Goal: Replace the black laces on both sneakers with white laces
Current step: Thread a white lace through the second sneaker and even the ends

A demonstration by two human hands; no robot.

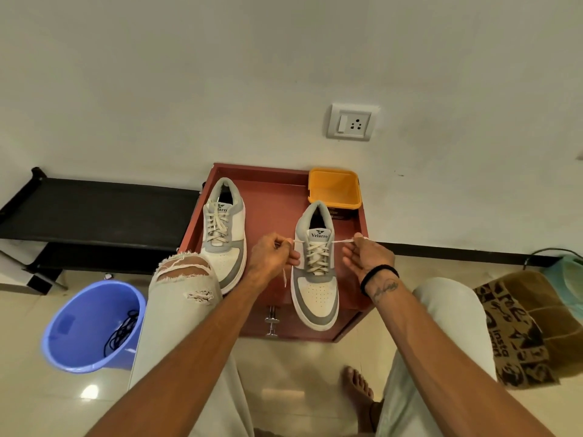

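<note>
Right sneaker (316, 279) at frame centre on red cabinet (277, 197), between both hands, toe toward bottom, long axis vertical. Left hand (271, 255) and right hand (367, 255) each pinch a white lace (317, 257) end, pulled taut sideways. Left sneaker (224, 228) up-left, same orientation.

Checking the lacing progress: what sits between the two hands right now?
In the head view, the right-side sneaker's tongue and top eyelets lie between the left hand and right hand, each pinching an end of its white lace, pulled outward.
</note>
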